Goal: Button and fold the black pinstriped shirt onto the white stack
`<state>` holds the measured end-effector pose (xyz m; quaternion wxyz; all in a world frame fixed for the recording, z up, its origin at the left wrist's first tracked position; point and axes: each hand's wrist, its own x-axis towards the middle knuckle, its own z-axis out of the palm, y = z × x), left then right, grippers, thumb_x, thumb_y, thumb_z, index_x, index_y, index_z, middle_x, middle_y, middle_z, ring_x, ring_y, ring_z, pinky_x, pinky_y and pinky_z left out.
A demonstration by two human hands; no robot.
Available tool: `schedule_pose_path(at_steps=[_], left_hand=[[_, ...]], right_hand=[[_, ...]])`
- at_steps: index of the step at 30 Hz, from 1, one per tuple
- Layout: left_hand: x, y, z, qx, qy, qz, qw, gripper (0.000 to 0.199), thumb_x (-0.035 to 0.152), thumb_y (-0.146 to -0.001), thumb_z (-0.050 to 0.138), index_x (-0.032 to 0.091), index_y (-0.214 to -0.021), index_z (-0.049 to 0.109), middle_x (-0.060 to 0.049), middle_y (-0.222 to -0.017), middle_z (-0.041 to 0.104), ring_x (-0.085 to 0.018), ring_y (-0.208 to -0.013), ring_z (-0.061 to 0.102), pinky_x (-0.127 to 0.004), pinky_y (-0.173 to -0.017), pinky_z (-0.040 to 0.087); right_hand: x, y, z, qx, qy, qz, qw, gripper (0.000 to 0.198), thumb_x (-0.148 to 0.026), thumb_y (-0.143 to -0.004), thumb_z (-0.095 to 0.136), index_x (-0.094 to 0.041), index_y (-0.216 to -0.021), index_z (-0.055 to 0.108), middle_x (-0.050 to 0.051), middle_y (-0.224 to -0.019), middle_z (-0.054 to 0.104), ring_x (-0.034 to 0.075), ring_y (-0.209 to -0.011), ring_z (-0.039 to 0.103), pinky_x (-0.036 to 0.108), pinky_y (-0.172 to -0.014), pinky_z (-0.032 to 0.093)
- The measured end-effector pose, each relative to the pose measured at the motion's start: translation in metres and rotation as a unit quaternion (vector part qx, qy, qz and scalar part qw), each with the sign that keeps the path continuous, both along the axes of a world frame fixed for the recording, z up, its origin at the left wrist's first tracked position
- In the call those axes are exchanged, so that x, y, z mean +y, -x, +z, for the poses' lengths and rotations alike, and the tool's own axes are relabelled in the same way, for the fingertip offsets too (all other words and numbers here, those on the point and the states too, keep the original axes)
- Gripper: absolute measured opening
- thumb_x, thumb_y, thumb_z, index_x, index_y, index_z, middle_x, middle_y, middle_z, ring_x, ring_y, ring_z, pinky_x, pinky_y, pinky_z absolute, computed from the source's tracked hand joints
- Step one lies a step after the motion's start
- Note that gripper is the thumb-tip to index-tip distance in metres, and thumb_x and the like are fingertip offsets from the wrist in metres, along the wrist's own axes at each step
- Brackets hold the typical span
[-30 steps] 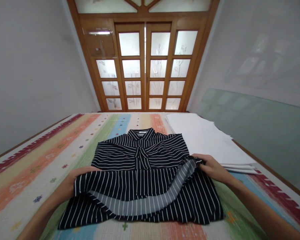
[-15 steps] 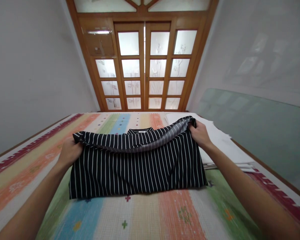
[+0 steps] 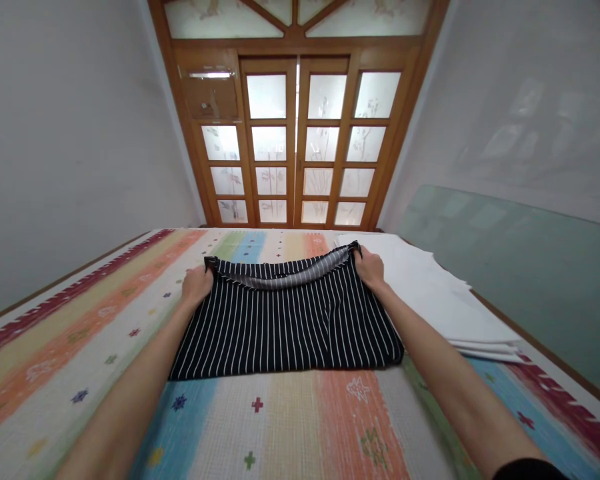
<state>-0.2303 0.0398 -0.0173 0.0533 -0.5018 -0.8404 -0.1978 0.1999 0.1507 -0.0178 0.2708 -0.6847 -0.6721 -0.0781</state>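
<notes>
A black shirt with white stripes (image 3: 280, 327) lies doubled over on the colourful striped cloth (image 3: 290, 427). Its far edge is lifted and sags in the middle, showing the greyish inside of the fabric. My left hand (image 3: 198, 285) is closed on the left end of that raised edge. On the other side, my right hand (image 3: 370, 267) pinches the right end. The near fold of the shirt rests on the cloth. The collar is hidden behind the raised edge.
A stack of white sheets (image 3: 430, 293) lies on the right, beside my right forearm. Beyond the far edge stand wooden doors with frosted panes (image 3: 295, 140). A pale green panel (image 3: 510, 267) leans against the right wall.
Both hands have moved away from me and closer together, carrying the shirt's raised edge toward the far side. The collar, visible before, is now covered.
</notes>
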Motion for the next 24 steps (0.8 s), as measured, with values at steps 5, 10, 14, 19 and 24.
schedule_pose_path(at_steps=[5, 10, 14, 19, 24], left_hand=[[0.004, -0.005, -0.026, 0.028, 0.073, 0.001, 0.997, 0.055, 0.041, -0.094, 0.025, 0.012, -0.105, 0.069, -0.022, -0.102, 0.069, -0.036, -0.095, 0.065, -0.044, -0.077, 0.050], [-0.001, -0.005, -0.043, 0.048, 0.078, 0.014, 0.996, 0.055, 0.043, -0.096, 0.024, 0.013, -0.109, 0.067, -0.022, -0.100, 0.070, -0.036, -0.093, 0.066, -0.044, -0.075, 0.050], [-0.005, -0.008, -0.046, 0.065, 0.070, 0.015, 0.995, 0.054, 0.041, -0.097, 0.022, 0.012, -0.107, 0.067, -0.022, -0.096, 0.070, -0.035, -0.090, 0.067, -0.042, -0.073, 0.050], [-0.006, -0.011, -0.048, 0.109, 0.025, -0.014, 0.994, 0.046, 0.034, -0.097, 0.027, 0.010, -0.118, 0.059, -0.019, -0.094, 0.069, -0.033, -0.086, 0.066, -0.041, -0.070, 0.050], [0.001, -0.006, -0.053, 0.206, -0.086, -0.157, 0.962, 0.046, 0.015, -0.089, 0.040, 0.014, -0.133, 0.049, -0.018, -0.123, 0.058, -0.031, -0.111, 0.055, -0.042, -0.089, 0.047]], right_hand=[[0.000, 0.006, -0.019, -0.106, 0.091, 0.001, 0.990, 0.047, -0.040, -0.100, 0.025, -0.016, -0.114, 0.063, 0.017, -0.096, 0.069, 0.027, -0.088, 0.066, 0.032, -0.071, 0.043], [0.000, 0.004, -0.038, -0.163, 0.156, 0.019, 0.974, 0.039, -0.035, -0.099, 0.032, -0.017, -0.115, 0.062, 0.017, -0.104, 0.068, 0.028, -0.095, 0.066, 0.034, -0.075, 0.045], [0.001, 0.004, -0.046, -0.168, 0.149, 0.015, 0.974, 0.039, -0.032, -0.099, 0.028, -0.016, -0.113, 0.060, 0.017, -0.102, 0.068, 0.028, -0.094, 0.066, 0.035, -0.074, 0.046], [0.000, 0.006, -0.051, -0.174, 0.125, 0.014, 0.977, 0.035, -0.029, -0.100, 0.028, -0.016, -0.113, 0.058, 0.015, -0.100, 0.066, 0.026, -0.087, 0.065, 0.033, -0.070, 0.045], [-0.001, 0.003, -0.053, -0.193, 0.034, 0.073, 0.978, 0.036, -0.021, -0.094, 0.039, -0.017, -0.129, 0.049, 0.015, -0.115, 0.058, 0.026, -0.097, 0.056, 0.031, -0.070, 0.045]])
